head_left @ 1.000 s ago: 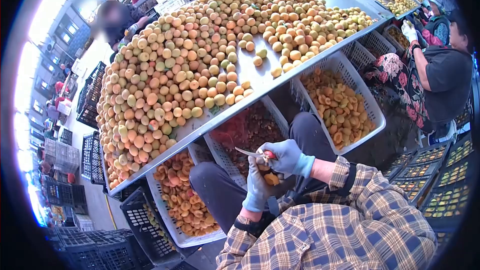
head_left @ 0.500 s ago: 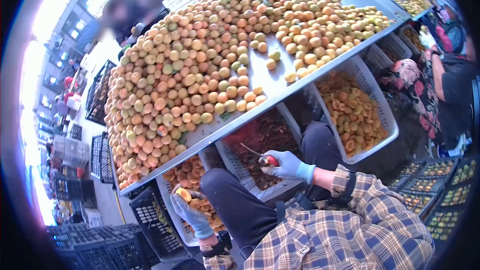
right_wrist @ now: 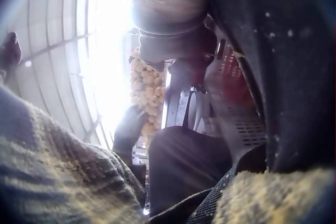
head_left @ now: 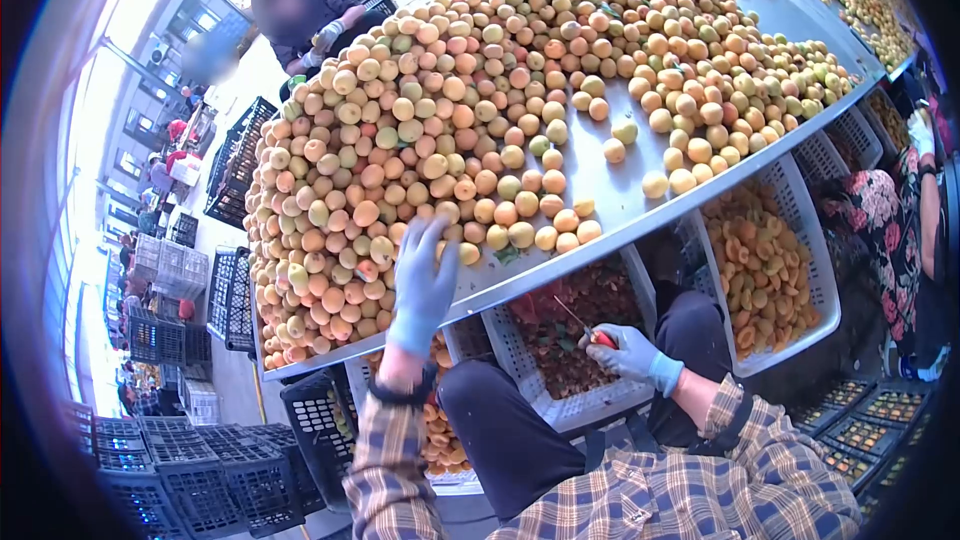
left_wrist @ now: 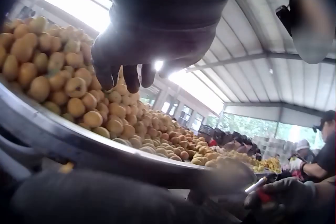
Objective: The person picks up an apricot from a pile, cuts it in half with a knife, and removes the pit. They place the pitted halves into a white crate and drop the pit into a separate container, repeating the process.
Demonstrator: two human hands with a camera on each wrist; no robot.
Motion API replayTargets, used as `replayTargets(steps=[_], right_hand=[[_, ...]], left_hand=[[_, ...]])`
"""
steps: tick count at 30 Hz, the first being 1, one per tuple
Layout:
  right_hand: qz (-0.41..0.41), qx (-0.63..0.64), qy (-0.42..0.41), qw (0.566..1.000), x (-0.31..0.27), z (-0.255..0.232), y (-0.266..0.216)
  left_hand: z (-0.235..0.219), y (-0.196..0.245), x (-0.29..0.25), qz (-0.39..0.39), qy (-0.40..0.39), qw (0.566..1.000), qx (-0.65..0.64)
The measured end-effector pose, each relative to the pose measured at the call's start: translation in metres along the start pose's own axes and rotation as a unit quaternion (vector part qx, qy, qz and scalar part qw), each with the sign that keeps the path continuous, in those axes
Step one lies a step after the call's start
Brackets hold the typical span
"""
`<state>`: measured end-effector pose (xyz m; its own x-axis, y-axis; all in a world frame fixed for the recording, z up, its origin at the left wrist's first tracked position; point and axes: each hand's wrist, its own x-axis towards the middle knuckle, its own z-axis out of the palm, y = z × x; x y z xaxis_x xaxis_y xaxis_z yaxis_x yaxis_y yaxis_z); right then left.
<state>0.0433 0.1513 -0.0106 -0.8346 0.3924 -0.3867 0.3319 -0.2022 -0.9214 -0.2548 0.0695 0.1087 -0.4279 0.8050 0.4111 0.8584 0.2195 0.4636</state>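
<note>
My gloved left hand reaches over the near edge of the metal table, its fingers extended at the heap of apricots. In the left wrist view those fingers point down just in front of the fruit. My gloved right hand grips a small knife by its red handle, the thin blade pointing up and left. It hovers above a white crate of dark reddish-brown pieces. In the right wrist view the knife is mostly hidden behind the hand.
Halved apricots fill a white crate right of my knees and another at the left, partly behind my arm. A black crate stands beside that one. The table's raised metal rim runs in front of me. Other people sit around the table.
My left hand moved from my lap to the left crate with a halved apricot, then rose to the heap without it. The right hand keeps the knife and has drawn away from the left hand.
</note>
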Motion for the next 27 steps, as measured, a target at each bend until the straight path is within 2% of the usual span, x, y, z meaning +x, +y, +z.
replayTargets(steps=[2,5,8,9,11,12,14,16,18,19,20,22,24,25,27], right_hand=[[0.016,0.008,0.002,1.0,0.006,0.0,0.001],[0.034,0.041,0.018,0.998,0.01,0.001,0.0],[0.029,0.027,0.019,0.999,0.011,0.001,0.001],[0.024,0.021,0.017,0.999,0.013,0.001,0.004],[0.027,0.031,0.01,0.999,0.013,0.003,0.011],[0.029,0.034,0.012,0.999,0.012,0.002,0.007],[0.026,0.023,-0.003,0.999,0.007,0.001,-0.007],[0.002,0.029,-0.007,1.0,0.004,-0.002,-0.013],[-0.019,0.037,-0.012,0.999,-0.002,-0.005,-0.022],[-0.011,0.071,-0.002,0.997,-0.003,-0.008,-0.03],[-0.001,0.104,0.007,0.995,-0.005,-0.012,-0.04],[-0.153,0.055,0.039,0.986,0.0,-0.023,-0.069],[-0.207,0.1,0.076,0.97,0.013,-0.029,-0.085],[-0.199,0.105,0.101,0.969,0.022,-0.029,-0.08],[-0.174,0.08,0.116,0.975,0.037,-0.029,-0.067]], left_hand=[[0.025,-0.014,0.054,0.036,-0.018,0.99,0.132],[0.071,-0.066,0.111,0.026,-0.11,0.961,0.254],[0.095,-0.077,0.135,0.011,-0.15,0.925,0.35],[0.099,-0.072,0.139,0.012,-0.151,0.925,0.347],[0.1,-0.055,0.143,-0.06,-0.188,0.905,0.375],[0.105,-0.057,0.144,-0.058,-0.191,0.905,0.375],[0.11,-0.059,0.144,-0.178,-0.23,0.924,0.248],[0.121,-0.074,0.13,-0.226,-0.257,0.93,0.132],[0.143,-0.106,0.091,-0.121,-0.168,0.974,0.088],[0.139,-0.095,0.088,-0.118,-0.171,0.974,0.091],[0.136,-0.085,0.083,-0.105,-0.199,0.964,0.14],[0.121,-0.061,0.081,-0.094,-0.229,0.95,0.189],[0.108,-0.041,0.093,-0.087,-0.299,0.932,0.183],[0.107,-0.035,0.104,-0.063,-0.284,0.939,0.185],[0.108,-0.03,0.136,0.001,-0.205,0.959,0.195]])
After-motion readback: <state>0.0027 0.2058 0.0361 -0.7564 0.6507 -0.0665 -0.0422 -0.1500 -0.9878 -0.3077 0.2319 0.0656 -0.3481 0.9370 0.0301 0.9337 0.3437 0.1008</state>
